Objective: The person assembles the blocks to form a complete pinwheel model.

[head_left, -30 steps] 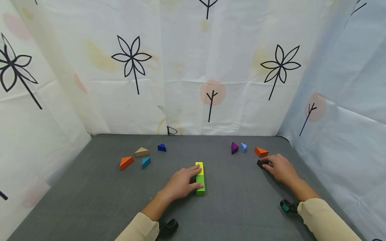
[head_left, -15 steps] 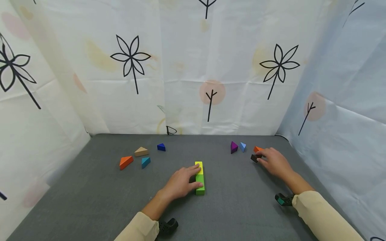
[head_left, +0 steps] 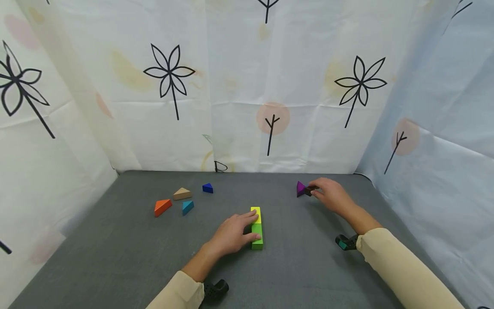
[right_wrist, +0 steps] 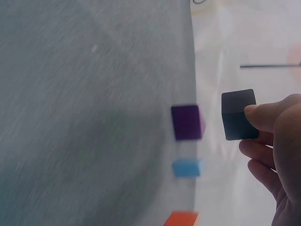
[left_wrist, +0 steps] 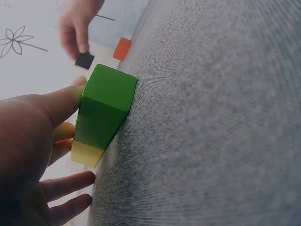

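In the head view my left hand (head_left: 231,234) rests at mid-table with thumb and fingers laid on a green block (head_left: 257,234) and the yellow block (head_left: 256,209) behind it, end to end. The left wrist view shows the thumb against the green block (left_wrist: 106,94), fingers beside the yellow one (left_wrist: 87,153). At the back right, my right hand (head_left: 332,195) pinches a small black block (head_left: 309,190) between thumb and fingers, above the table. That black block (right_wrist: 240,115) appears in the right wrist view near a purple triangular block (right_wrist: 187,122), apart from it in that view.
A light blue block (right_wrist: 187,167) and an orange block (right_wrist: 181,219) lie near the purple one; the right hand hides them in the head view. At left lie orange (head_left: 163,207), tan (head_left: 182,194), teal (head_left: 187,207) and dark blue (head_left: 207,188) triangular blocks. Patterned cloth (head_left: 239,86) encloses the table.
My right hand has carried the black block left and away from me, from beside the orange block to near the purple one. The left hand and its two blocks stay in place.
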{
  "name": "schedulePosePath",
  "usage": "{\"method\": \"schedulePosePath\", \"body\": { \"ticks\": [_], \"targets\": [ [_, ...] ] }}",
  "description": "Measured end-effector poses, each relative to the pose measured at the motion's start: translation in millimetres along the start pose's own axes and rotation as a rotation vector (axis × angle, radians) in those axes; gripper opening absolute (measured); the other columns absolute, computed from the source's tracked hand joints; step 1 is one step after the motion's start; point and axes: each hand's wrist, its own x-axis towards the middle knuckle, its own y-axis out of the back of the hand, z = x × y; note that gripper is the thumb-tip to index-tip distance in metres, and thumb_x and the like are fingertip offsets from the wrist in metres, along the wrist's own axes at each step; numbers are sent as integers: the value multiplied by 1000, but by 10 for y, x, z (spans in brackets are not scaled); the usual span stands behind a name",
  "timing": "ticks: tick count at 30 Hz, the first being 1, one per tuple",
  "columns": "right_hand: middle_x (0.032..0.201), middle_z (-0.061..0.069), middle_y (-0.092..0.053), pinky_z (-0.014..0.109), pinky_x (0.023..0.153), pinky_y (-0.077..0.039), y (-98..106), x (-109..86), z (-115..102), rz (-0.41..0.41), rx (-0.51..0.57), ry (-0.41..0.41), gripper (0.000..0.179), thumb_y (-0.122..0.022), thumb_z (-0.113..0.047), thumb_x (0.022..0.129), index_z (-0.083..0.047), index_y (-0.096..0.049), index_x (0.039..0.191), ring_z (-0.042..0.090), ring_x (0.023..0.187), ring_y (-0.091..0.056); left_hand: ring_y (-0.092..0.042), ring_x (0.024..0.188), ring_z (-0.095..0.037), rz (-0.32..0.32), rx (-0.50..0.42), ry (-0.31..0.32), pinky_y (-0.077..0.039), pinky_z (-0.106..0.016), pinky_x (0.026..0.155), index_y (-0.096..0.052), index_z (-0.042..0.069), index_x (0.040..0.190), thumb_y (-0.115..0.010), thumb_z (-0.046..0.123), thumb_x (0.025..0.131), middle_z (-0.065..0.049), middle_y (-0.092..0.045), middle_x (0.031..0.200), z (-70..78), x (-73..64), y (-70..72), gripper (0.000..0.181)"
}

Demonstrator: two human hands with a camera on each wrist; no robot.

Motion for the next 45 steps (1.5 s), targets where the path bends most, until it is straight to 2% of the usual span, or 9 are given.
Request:
{"method": "schedulePosePath", "body": {
  "ticks": [6,12,20,26,45],
  "targets": [
    [114,17,-65,52,89,-46,-37,152,-151,-7,9,22,25,-67,-6,91,0,-67,116,35,107,-59,-42,133,-29,3,-1,3,-34,-52,105,-49,18,145,-62,50,92,4,-40,151,-5,6,-17,62],
    [116,16,-65,53,89,-46,-79,251,-240,30,46,56,24,-67,-5,91,-1,-68,115,36,110,-57,-43,132,-28,8,-2,-6,-34,-50,105,-49,18,145,-62,49,92,5,-40,151,-4,7,-17,62],
    [115,16,-65,52,90,-47,-230,368,-325,47,79,45,22,-69,-5,90,-1,-69,112,35,107,-59,-43,132,-26,-10,-14,1,-35,-49,105,-48,19,146,-61,50,93,7,-39,152,-13,16,-20,62],
    [114,15,-65,49,86,-48,-345,419,-387,51,93,59,25,-70,-3,89,-1,-68,113,33,105,-59,-43,132,-26,-13,-18,9,-34,-49,105,-48,20,145,-61,50,93,7,-39,152,-6,15,-13,63],
    [110,13,-66,46,92,-47,-688,543,-553,2,131,99,23,-70,-3,89,0,-69,111,30,107,-60,-43,133,-27,-11,-8,14,-35,-51,105,-49,19,145,-62,49,92,6,-40,151,0,18,3,62]
  ]
}}
